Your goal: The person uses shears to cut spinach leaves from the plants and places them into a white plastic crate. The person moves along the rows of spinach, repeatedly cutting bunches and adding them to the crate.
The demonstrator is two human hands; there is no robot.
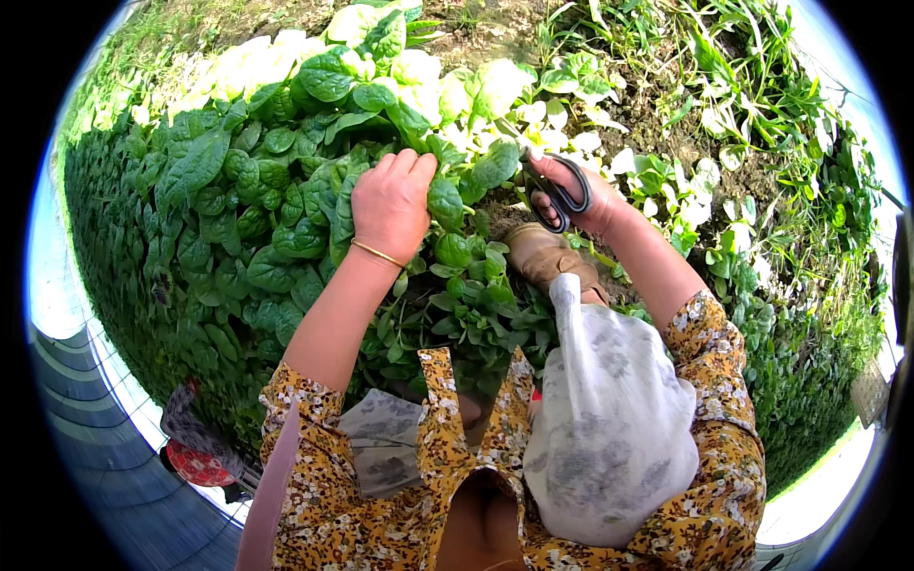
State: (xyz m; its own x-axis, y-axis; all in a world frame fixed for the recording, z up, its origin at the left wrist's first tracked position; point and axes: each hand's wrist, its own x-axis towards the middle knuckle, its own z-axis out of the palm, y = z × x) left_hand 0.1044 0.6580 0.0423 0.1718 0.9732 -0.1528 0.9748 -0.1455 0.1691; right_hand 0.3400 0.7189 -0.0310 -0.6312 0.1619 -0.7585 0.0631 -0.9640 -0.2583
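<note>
My left hand (394,203), with a thin gold-coloured bangle at the wrist, is closed around spinach-like leafy greens (446,203); its fingertips are hidden from view. To its right, my right hand (582,196) holds scissors (565,194) by their black handles. The blades point up and left into the brightly lit leaves, where glare and foliage mostly hide them. Broad, dark green leaves (278,193) crowd the ground left of my left hand. Smaller leafy plants (475,278) grow below and between my hands.
My brown shoe (550,257) stands among the plants beneath the scissors. Pale patterned cloth (610,428) covers my raised knee. Grassy weeds (742,93) and bare soil (614,135) lie to the upper right. Another person (200,460) in red is at the far lower left.
</note>
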